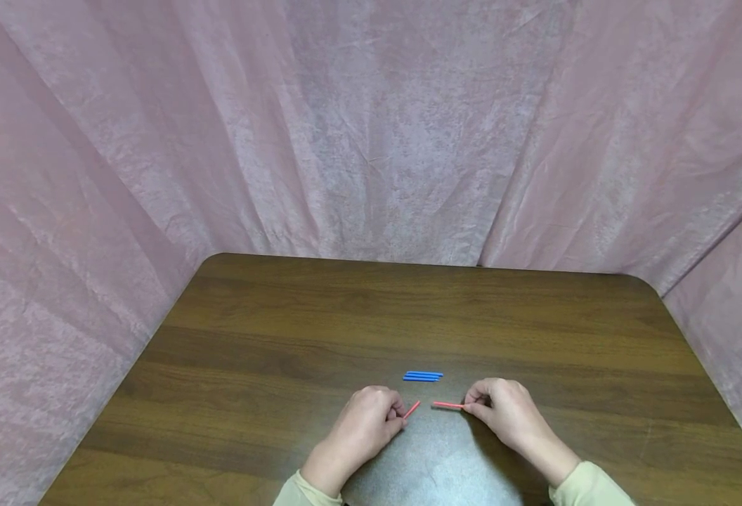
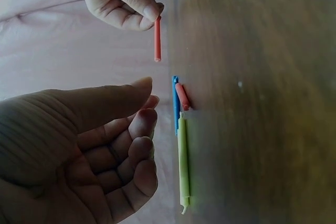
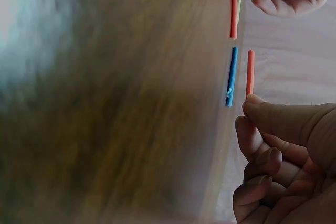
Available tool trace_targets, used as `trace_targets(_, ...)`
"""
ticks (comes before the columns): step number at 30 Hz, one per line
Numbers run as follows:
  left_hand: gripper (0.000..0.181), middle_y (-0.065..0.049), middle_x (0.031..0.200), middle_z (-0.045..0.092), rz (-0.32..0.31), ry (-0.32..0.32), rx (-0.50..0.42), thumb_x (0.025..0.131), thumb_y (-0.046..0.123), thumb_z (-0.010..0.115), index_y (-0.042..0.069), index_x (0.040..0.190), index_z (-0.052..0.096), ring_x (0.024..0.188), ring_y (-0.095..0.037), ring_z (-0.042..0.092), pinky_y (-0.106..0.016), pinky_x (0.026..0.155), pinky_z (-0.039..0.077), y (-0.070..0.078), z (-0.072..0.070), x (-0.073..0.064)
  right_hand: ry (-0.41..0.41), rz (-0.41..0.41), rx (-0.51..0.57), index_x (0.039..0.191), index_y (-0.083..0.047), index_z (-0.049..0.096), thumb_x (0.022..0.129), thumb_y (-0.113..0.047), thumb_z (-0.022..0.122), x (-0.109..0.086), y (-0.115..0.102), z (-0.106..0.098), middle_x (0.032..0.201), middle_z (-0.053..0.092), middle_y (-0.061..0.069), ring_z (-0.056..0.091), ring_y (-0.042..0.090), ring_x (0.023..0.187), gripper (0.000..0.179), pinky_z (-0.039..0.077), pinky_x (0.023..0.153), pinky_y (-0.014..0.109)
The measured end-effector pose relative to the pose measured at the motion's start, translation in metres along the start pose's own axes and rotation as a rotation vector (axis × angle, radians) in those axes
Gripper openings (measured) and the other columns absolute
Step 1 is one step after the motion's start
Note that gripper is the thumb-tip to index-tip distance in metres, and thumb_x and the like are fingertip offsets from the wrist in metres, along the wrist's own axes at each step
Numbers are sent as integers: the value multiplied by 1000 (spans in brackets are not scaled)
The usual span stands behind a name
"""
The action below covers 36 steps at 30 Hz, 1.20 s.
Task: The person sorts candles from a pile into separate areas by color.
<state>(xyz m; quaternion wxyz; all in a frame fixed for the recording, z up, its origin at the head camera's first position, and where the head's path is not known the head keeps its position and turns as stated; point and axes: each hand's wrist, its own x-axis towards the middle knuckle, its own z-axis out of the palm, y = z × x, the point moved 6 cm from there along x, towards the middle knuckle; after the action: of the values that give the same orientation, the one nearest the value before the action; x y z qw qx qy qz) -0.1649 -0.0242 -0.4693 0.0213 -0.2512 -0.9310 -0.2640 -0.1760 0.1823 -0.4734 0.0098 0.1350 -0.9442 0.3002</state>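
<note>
My right hand (image 1: 506,414) pinches one end of a thin red candle (image 1: 448,404) between thumb and index finger, its other end pointing left. A second red candle (image 1: 412,409) lies slantwise on the table, right at the fingertips of my left hand (image 1: 365,422). Loosely curled, the left hand has nothing between its thumb and fingers in the left wrist view. A yellow-green candle (image 2: 182,161) with a wick lies near those fingers; in the head view the left hand hides it. Beyond both hands, three blue candles (image 1: 423,377) lie side by side.
The brown wooden table (image 1: 346,302) has rounded far corners. Pinkish curtains (image 1: 396,140) hang behind it and along both sides. A bright glare (image 1: 434,450) shows on the tabletop between the forearms.
</note>
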Motion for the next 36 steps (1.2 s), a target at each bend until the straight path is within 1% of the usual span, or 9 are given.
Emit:
trace_targets(7, 14, 15, 66, 55, 3, 4, 13, 73, 14, 82, 18, 73, 69, 65, 3, 49, -18, 61, 42, 2, 0, 0, -6, -7, -3, 69, -24, 65, 77, -11, 80, 3, 2, -3, 63, 53, -20, 46, -3, 60, 21, 42, 61, 25)
trace_targets(17, 17, 15, 64, 52, 2, 6, 20, 73, 15, 83, 20, 70, 66, 63, 2, 47, -18, 59, 41, 2, 0, -1, -40, 55, -14, 69, -23, 65, 78, -11, 79, 5, 7, -4, 62, 54, -18, 46, 0, 60, 20, 41, 62, 26)
trace_targets(22, 17, 16, 63, 51, 0, -2, 32, 73, 16, 83, 20, 70, 66, 63, 2, 47, -18, 58, 40, 2, 0, 0, -45, 67, -23, 69, -23, 65, 78, -11, 78, 7, 9, -4, 63, 54, -17, 47, 1, 61, 20, 41, 62, 27)
trace_targets(32, 25, 13, 60, 48, 2, -16, 127, 71, 19, 84, 21, 65, 60, 59, -3, 48, -24, 55, 41, 1, 1, 1, -39, 57, -50, 68, -22, 64, 77, -11, 78, 9, 10, -5, 62, 54, -17, 47, 0, 60, 21, 41, 62, 27)
trace_targets(36, 25, 12, 61, 51, 5, -19, 150, 70, 19, 84, 21, 65, 60, 59, -5, 51, -25, 55, 42, 0, 1, 1, -47, 57, -54, 68, -22, 63, 77, -10, 79, 9, 11, -5, 62, 53, -17, 46, 1, 60, 22, 41, 62, 27)
